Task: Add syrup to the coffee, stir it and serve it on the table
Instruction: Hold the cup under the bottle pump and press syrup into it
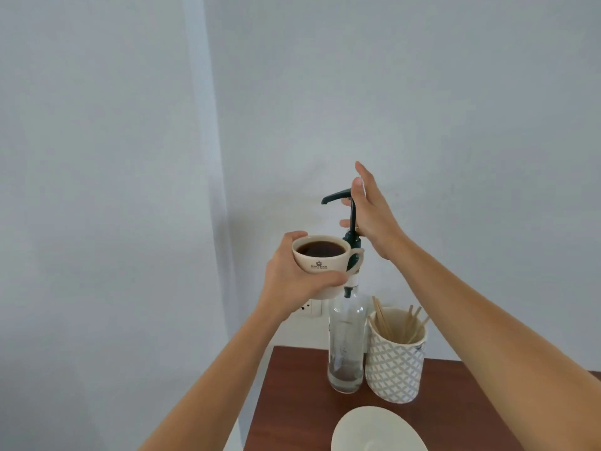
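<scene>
From the head camera, the left hand (292,278) is wrapped around a cream cup (320,265) full of dark coffee (320,248), holding it up in the air, just below and beside the spout of the pump (338,195) on the syrup bottle (346,340). The cup looks hard and breakable, and it is filled high, so I think it should stay flat or the coffee will spill. Fingers go round the body and under the bottom, and the little handle points away toward the bottle, free for a grab later. The right hand (370,213) is open, its palm against the back of the pump top and its fingers spread; it is not squeezing anything that I can see. The bottle is tall, thin, clear glass and nearly empty, with only a bit of brown at the bottom, so it is probably light and could tip if the pump is pushed sideways; pushing straight down seems safest. It stands near the far left corner of the brown tabletop (292,411), close to the left edge. Touching or just beside it is a patterned holder (395,362) with thin wooden stir sticks (387,320), light and easy to pinch. A white saucer (374,431) sits at the near edge, with bare room around it for putting the cup down.
</scene>
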{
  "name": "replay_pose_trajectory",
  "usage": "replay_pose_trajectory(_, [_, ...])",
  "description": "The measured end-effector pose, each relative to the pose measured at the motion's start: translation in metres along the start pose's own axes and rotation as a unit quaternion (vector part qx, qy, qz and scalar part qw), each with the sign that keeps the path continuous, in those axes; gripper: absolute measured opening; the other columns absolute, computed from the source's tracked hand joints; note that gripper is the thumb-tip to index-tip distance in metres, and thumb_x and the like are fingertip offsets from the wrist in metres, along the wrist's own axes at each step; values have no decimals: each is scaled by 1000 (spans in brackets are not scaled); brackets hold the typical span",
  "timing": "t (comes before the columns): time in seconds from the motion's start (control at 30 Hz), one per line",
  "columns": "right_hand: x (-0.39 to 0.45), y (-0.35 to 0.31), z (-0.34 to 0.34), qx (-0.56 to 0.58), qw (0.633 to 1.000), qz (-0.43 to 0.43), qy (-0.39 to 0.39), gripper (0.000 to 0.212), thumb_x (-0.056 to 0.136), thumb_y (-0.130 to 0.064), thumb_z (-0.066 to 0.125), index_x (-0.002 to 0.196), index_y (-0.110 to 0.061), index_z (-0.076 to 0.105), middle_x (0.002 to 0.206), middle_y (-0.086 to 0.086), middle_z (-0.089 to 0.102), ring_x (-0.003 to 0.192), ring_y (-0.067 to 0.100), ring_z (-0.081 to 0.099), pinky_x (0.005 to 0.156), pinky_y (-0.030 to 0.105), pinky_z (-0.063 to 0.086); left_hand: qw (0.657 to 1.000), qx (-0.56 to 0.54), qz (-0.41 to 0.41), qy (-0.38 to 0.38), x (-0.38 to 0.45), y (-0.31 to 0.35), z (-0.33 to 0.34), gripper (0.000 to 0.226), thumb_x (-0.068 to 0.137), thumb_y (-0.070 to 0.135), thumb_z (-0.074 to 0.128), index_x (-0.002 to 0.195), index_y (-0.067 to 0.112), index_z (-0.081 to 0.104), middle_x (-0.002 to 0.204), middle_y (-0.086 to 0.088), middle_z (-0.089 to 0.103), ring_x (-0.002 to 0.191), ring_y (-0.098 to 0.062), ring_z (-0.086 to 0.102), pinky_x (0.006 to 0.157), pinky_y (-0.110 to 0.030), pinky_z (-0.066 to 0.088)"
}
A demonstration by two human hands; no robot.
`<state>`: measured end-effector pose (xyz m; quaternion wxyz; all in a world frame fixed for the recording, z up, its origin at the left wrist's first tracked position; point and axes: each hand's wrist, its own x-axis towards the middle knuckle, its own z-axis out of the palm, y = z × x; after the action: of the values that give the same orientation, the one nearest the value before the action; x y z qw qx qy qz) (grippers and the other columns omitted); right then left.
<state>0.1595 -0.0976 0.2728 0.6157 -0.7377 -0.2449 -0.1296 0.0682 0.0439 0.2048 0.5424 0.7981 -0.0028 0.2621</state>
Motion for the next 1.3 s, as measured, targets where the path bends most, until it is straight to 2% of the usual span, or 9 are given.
replay_pose_trajectory(0.1, [2, 0, 4, 24, 1000, 15, 6, 42, 103, -51, 31, 138, -39, 50, 137, 0, 55, 107, 20, 68, 74, 33, 60, 1000, 6, -2, 6, 12, 5, -2, 101, 33, 50, 86, 125, 31, 51, 108, 10, 68, 102, -14, 66, 84, -35, 59])
replay_pose_trajectory(0.17, [4, -1, 5, 42, 998, 29, 26, 34, 103, -45, 34, 118, -31, 62, 118, 10, 68, 96, 29, 73, 70, 40, 62, 1000, 5, -3, 7, 18, 8, -2, 98, 37, 44, 90, 126, 30, 51, 109, 9, 67, 102, -14, 66, 80, -31, 58])
replay_pose_trajectory(0.2, [4, -1, 6, 53, 997, 38, 35, 34, 103, -42, 36, 110, -24, 64, 105, 12, 73, 89, 32, 74, 76, 50, 62, 1000, 2, -4, 8, 20, 8, -2, 96, 40, 41, 91, 127, 29, 51, 110, 9, 67, 101, -13, 66, 78, -29, 57])
replay_pose_trajectory(0.27, [5, 0, 8, 78, 995, 49, 43, 34, 102, -38, 38, 102, -12, 61, 88, 17, 75, 77, 37, 73, 81, 57, 57, 1000, 0, -4, 8, 24, 8, -2, 94, 43, 38, 93, 127, 29, 51, 110, 9, 66, 101, -13, 65, 77, -27, 55])
replay_pose_trajectory(0.37, [3, 1, 12, 103, 992, 41, 56, 39, 101, -47, 42, 93, -12, 57, 88, 24, 76, 76, 42, 75, 70, 48, 59, 1000, -3, -8, 7, 28, 6, -1, 92, 46, 35, 96, 125, 30, 51, 109, 10, 66, 100, -11, 65, 77, -27, 56])
replay_pose_trajectory(0.43, [3, 3, 16, 117, 991, 32, 64, 37, 99, -49, 48, 89, -15, 55, 89, 27, 75, 74, 42, 76, 65, 45, 58, 1000, -11, -12, 5, 30, 6, -1, 97, 36, 44, 91, 124, 31, 52, 109, 10, 67, 100, -12, 66, 79, -30, 58])
replay_pose_trajectory(0.63, [5, 6, 22, 129, 988, -1, 81, 29, 102, -36, 48, 89, -11, 50, 85, 25, 75, 68, 39, 76, 68, 59, 58, 1000, -11, -16, 3, 35, 7, -1, 101, 29, 50, 84, 123, 32, 52, 110, 9, 67, 102, -14, 66, 83, -34, 59])
replay_pose_trajectory(1.1, [7, 10, 26, 111, 987, -32, 107, 30, 103, -34, 43, 86, -10, 47, 83, 23, 76, 64, 34, 76, 61, 44, 60, 1000, -11, -19, 5, 38, 5, 1, 96, 35, 43, 89, 122, 31, 52, 109, 9, 67, 101, -14, 67, 77, -30, 58])
replay_pose_trajectory(1.3, [6, 9, 26, 102, 988, -30, 115, 30, 104, -32, 42, 84, -10, 46, 78, 24, 75, 59, 34, 75, 53, 32, 56, 1000, -9, -14, 6, 40, 6, 2, 98, 29, 49, 85, 120, 32, 52, 108, 10, 67, 101, -14, 66, 84, -35, 59])
